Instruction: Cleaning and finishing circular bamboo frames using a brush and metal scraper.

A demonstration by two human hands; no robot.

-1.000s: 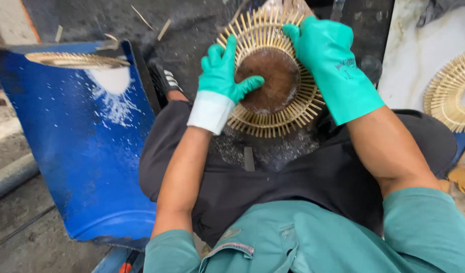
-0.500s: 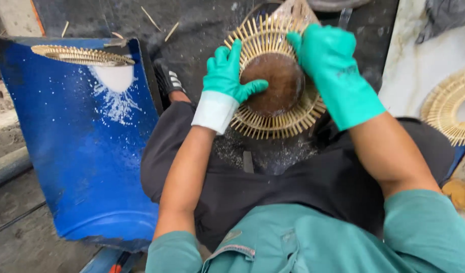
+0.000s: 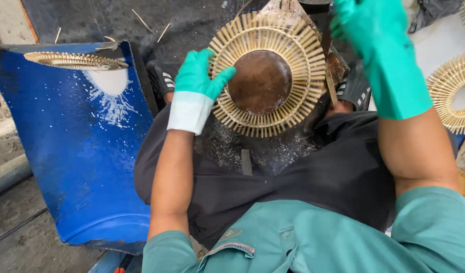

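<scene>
A round woven disc point(image 3: 265, 76) with a dark brown centre and a ring of pale radiating sticks rests tilted above my lap. My left hand point(image 3: 197, 81), in a green glove with a white cuff, grips its left rim, thumb over the sticks. My right hand point(image 3: 374, 45), also green-gloved, is raised at the upper right, off the disc, with its fingertips cut off by the frame's top edge. A dark apron point(image 3: 273, 172) covers my knees and carries dust and shavings.
A blue curved barrel piece point(image 3: 80, 151) stands at the left with white splashes and another stick disc point(image 3: 75, 60) on its top. More pale discs point(image 3: 455, 96) lie at the right edge. Loose sticks lie on the dark ground behind.
My right hand has lifted off the disc's brown centre and moved up and right. The centre is now uncovered. My left hand keeps hold of the rim.
</scene>
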